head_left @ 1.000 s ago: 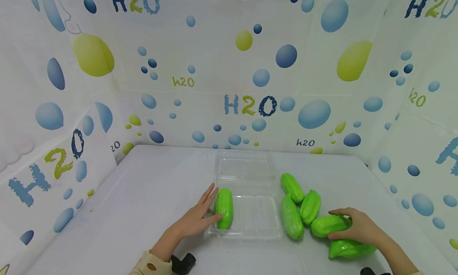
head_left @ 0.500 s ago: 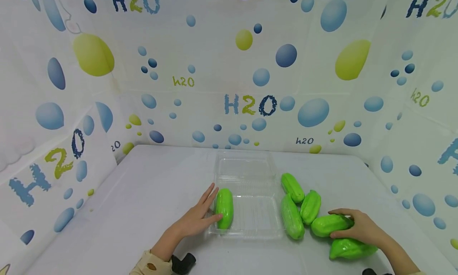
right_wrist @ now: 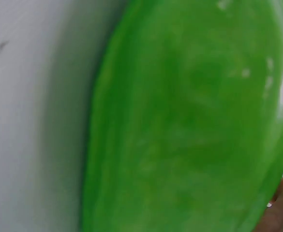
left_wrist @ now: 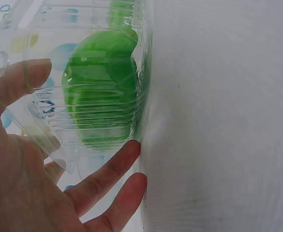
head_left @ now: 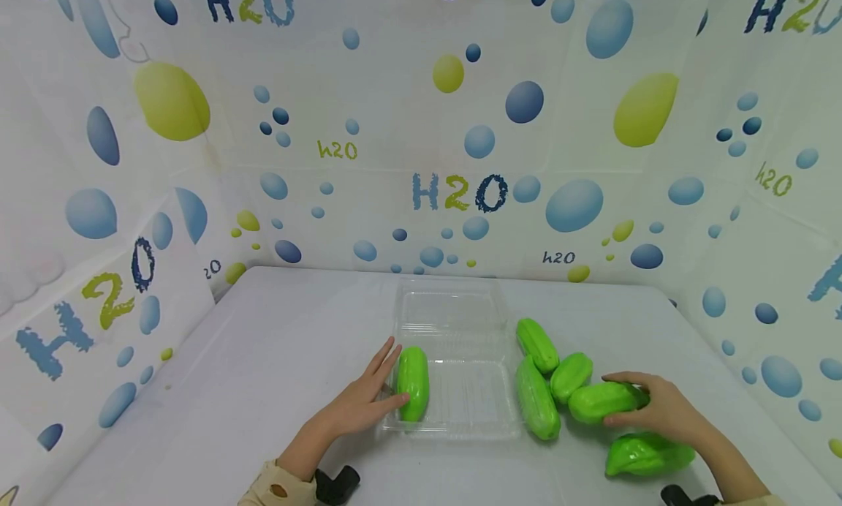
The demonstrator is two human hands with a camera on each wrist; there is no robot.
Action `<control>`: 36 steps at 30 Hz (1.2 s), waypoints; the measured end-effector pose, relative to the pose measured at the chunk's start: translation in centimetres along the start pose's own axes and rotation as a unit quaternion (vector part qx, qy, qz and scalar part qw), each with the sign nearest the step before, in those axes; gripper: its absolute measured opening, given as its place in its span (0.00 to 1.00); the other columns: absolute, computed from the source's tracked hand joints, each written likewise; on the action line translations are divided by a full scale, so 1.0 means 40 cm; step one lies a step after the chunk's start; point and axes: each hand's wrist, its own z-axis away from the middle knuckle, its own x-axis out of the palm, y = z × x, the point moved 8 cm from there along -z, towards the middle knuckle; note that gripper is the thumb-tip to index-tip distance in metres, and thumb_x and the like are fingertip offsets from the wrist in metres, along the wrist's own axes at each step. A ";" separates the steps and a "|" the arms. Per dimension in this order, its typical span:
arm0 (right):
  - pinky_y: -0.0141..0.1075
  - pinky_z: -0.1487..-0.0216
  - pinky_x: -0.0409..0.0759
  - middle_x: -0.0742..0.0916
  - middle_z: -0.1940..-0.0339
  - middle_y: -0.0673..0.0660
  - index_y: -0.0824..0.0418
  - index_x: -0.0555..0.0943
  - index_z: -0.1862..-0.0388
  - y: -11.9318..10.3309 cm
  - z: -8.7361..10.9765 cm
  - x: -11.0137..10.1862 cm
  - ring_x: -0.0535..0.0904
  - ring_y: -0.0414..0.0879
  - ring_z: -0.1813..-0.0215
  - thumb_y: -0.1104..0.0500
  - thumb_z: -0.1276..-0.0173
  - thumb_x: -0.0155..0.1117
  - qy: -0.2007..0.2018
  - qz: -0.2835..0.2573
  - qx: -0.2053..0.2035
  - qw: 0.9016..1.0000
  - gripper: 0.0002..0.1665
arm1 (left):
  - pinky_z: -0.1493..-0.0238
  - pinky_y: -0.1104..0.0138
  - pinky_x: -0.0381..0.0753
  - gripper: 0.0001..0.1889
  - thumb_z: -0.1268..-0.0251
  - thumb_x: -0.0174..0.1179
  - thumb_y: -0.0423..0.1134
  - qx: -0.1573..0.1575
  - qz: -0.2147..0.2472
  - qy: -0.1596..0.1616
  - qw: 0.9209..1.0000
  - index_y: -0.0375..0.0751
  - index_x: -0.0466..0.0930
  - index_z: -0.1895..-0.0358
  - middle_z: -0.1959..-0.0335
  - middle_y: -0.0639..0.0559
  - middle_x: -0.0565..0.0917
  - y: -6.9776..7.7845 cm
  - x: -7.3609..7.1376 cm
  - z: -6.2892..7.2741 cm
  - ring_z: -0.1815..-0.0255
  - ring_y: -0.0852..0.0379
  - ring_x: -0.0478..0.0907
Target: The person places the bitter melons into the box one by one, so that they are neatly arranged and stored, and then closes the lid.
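Note:
A clear plastic clamshell container [head_left: 460,396] lies with its lid flipped back, and one plump, glossy green cucumber-like vegetable [head_left: 413,385] lies lengthwise along its left side. My left hand [head_left: 362,400] holds the container's left edge, thumb over the rim and fingers spread along the outside; the left wrist view shows two fingertips [left_wrist: 129,150] low by the table. To the right, my right hand [head_left: 658,407] grips the right end of another green vegetable [head_left: 601,402] between thumb and fingers. That vegetable fills most of the right wrist view, hiding much of the hand.
Three more green vegetables cluster right of the container: a rear one [head_left: 536,345], a front one [head_left: 538,400] close to the container's wall, and a short one [head_left: 571,376]. Another vegetable [head_left: 647,455] lies in front of my right hand. Patterned sheeting [head_left: 368,213] walls the table.
My right hand has shifted slightly away from me with the vegetable it grips, opening a gap from the nearest one. The short neighbouring vegetable has turned a little. My left hand stays put.

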 end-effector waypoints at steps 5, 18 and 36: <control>0.58 0.55 0.72 0.77 0.47 0.69 0.63 0.76 0.46 -0.022 -0.005 -0.012 0.73 0.67 0.49 0.46 0.56 0.75 0.010 0.002 -0.012 1.000 0.39 | 0.47 0.39 0.64 0.41 0.36 0.50 0.57 0.000 0.002 -0.001 1.000 0.44 0.43 0.27 0.26 0.51 0.38 0.000 -0.001 0.001 0.34 0.37 0.57; 0.56 0.57 0.74 0.78 0.48 0.69 0.62 0.77 0.47 -0.053 -0.031 -0.043 0.74 0.66 0.51 0.46 0.56 0.76 0.033 0.006 -0.034 0.999 0.38 | 0.47 0.39 0.65 0.40 0.36 0.50 0.56 -0.001 0.002 -0.002 1.000 0.44 0.43 0.27 0.26 0.50 0.38 0.003 -0.002 0.003 0.34 0.37 0.57; 0.48 0.62 0.77 0.77 0.45 0.69 0.62 0.76 0.45 -0.114 -0.068 -0.044 0.74 0.64 0.52 0.44 0.55 0.74 0.029 -0.003 -0.021 0.999 0.40 | 0.47 0.39 0.64 0.41 0.37 0.50 0.57 0.000 0.003 0.000 1.000 0.45 0.42 0.27 0.26 0.50 0.38 0.001 -0.002 0.003 0.34 0.37 0.56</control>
